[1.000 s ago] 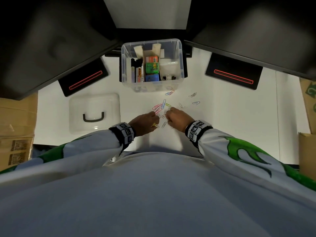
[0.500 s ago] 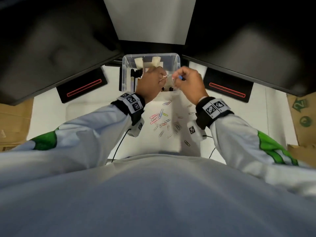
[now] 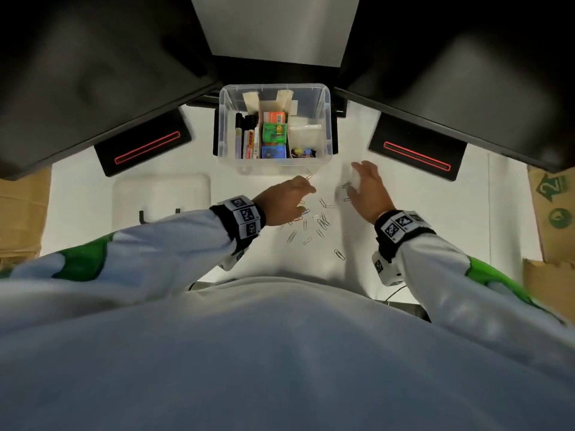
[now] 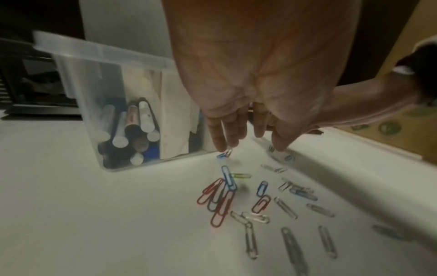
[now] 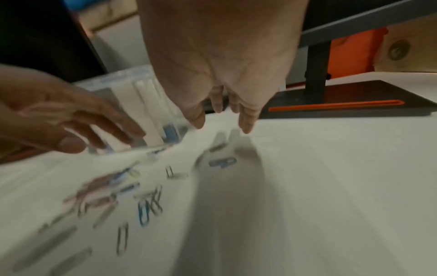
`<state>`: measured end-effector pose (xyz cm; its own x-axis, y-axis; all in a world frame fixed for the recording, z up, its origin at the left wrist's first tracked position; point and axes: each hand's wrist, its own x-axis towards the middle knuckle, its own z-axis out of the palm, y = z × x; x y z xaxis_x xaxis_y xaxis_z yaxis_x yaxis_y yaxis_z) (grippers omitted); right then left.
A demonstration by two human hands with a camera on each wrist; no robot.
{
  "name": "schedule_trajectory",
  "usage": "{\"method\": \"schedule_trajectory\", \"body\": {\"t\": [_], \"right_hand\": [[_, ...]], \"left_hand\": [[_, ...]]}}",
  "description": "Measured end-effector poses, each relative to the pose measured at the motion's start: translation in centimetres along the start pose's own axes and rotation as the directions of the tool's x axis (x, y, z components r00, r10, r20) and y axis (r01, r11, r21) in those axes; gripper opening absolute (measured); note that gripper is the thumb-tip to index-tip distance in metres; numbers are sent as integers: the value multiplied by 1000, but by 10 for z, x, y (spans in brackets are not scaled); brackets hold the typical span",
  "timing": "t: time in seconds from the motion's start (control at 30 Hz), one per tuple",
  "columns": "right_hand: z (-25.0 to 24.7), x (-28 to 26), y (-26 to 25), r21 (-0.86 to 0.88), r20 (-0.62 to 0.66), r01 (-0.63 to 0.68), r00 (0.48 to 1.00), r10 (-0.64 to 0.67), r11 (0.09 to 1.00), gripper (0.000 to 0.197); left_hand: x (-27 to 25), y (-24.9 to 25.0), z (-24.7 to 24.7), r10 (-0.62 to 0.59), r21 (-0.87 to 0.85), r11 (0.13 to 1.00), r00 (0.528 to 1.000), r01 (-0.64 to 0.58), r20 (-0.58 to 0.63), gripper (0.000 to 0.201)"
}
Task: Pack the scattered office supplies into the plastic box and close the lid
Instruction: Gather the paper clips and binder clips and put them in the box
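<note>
The clear plastic box (image 3: 326,119) stands open at the back of the white table, holding markers (image 3: 247,135), small coloured packs and binder clips. Its lid (image 3: 161,194) with a black handle lies to the left. Several paper clips (image 3: 320,220) are scattered in front of the box, red, blue and silver in the left wrist view (image 4: 222,196). My left hand (image 3: 306,194) reaches down with straight fingers (image 4: 218,143) that touch a blue clip (image 4: 223,154) beside the box wall. My right hand (image 3: 354,178) hovers open over clips further right, above a blue one (image 5: 222,162), and holds nothing.
Two black monitor stand bases with red slots sit left (image 3: 146,147) and right (image 3: 417,155) of the box, under dark monitors. Cardboard boxes flank the table, one to the left (image 3: 18,219) and one to the right (image 3: 553,213). The right wrist view is motion-blurred.
Half a second ago both hands were over the box with clips pinched in their fingers. Now both are back down on the table at the scattered clips, fingers spread and empty.
</note>
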<state>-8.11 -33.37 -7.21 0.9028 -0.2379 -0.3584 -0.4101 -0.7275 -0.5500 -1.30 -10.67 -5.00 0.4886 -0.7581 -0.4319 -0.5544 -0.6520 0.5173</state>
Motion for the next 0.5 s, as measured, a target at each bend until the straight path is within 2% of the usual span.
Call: {"method": "schedule_trajectory", "body": {"t": [0.07, 0.13, 0.27, 0.37, 0.43, 0.5], "right_hand": [[12, -3, 9, -158, 138, 8, 990, 14, 987, 61], [21, -8, 8, -288, 199, 96, 979, -39, 953, 61], [32, -29, -8, -404, 267, 221, 957, -117, 888, 55], [38, -41, -10, -309, 350, 332, 911, -218, 891, 42], [36, -46, -2, -216, 382, 348, 890, -249, 912, 52], [27, -52, 12, -154, 317, 325, 911, -265, 933, 60]], "left_hand": [[11, -1, 5, -16, 145, 989, 998, 8, 57, 65], [18, -1, 7, -44, 220, 975, 996, 26, 74, 73], [17, -7, 17, -46, 210, 977, 995, 27, 87, 65], [5, -13, 29, 45, 170, 983, 992, -65, 117, 58], [-8, -19, 32, 63, 154, 985, 990, -82, 128, 62], [-21, -30, 33, 40, 159, 986, 997, -50, 69, 68]]}}
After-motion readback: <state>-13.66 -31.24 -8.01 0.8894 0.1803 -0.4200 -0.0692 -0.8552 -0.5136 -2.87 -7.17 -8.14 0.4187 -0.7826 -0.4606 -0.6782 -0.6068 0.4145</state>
